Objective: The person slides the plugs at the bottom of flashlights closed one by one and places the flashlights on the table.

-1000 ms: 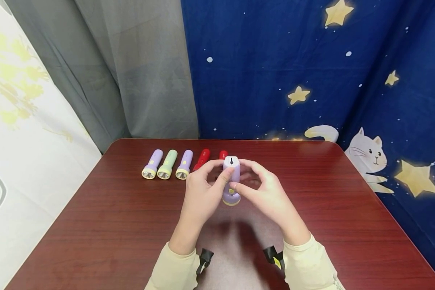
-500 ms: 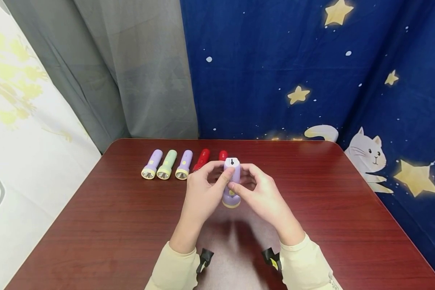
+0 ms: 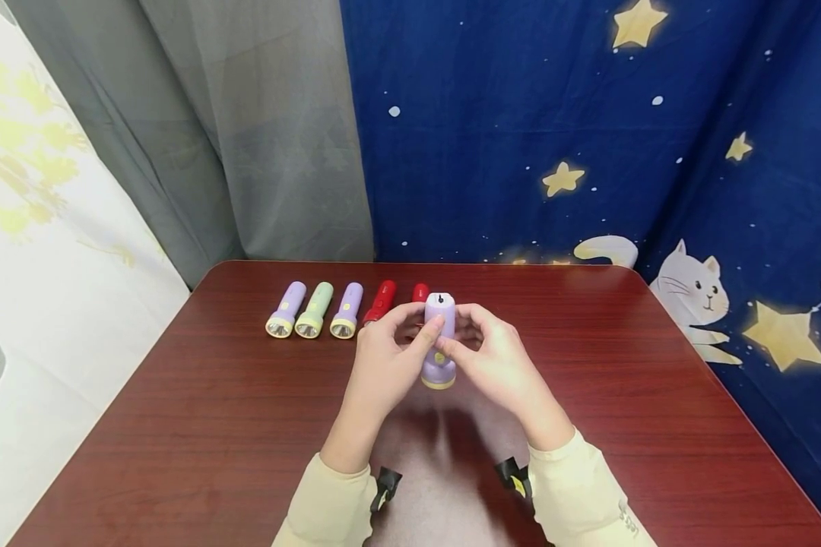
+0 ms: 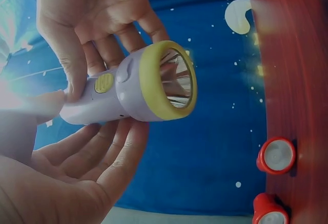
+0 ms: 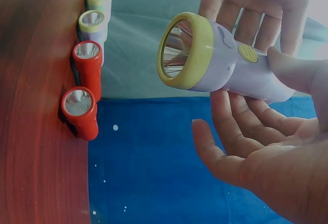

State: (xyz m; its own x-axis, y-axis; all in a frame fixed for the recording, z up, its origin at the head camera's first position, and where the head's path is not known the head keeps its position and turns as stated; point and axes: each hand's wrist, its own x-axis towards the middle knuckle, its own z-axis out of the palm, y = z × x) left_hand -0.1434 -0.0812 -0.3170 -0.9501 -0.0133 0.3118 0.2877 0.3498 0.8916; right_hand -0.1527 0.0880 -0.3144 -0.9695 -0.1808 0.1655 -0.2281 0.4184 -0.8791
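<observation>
Both hands hold a purple flashlight [image 3: 439, 374] with a yellow rim and a yellow button, raised above the table. Its white tail end points up and away in the head view, and the lens end points down. My left hand [image 3: 388, 357] grips it from the left, thumb on the upper side near the button. From the right, my right hand [image 3: 494, 363] holds it with the thumb beside the button and fingers underneath. The lens faces the table in the left wrist view, where the flashlight [image 4: 134, 93] shows its reflector. Some fingers are hidden behind it.
Along the far side of the brown table [image 3: 198, 425] lie a purple flashlight [image 3: 287, 308], a green flashlight [image 3: 316, 306], another purple flashlight [image 3: 347, 308] and two red ones; one red flashlight [image 5: 82, 108] is partly hidden by my hands in the head view. Curtains hang behind.
The held flashlight dips slightly, then its tail end rises a little and shifts slightly right. My right hand has moved slightly left; both hands keep their hold.
</observation>
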